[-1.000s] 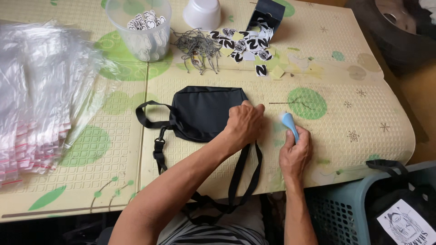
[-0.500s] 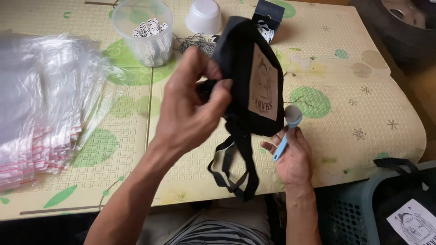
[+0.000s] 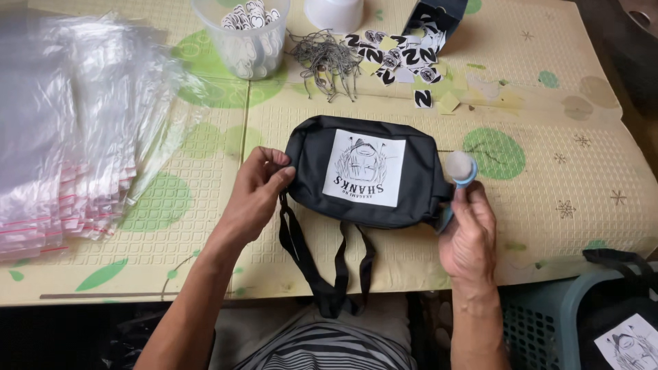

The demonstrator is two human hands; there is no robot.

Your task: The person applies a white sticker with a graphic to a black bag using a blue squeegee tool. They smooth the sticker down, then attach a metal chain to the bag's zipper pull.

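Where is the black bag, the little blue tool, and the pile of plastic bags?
black bag (image 3: pixel 310 157), head view, on its bare black fabric left of the white patch
blue tool (image 3: pixel 462 168), head view, on its round top
clear plastic bags (image 3: pixel 65 130), head view, middle of the stack

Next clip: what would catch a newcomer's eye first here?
A black pouch bag with a white printed patch lies mid-table; the left hand pinches its left end, while the right hand holds a small blue tool at its right end. A heap of clear plastic bags fills the table's left side.
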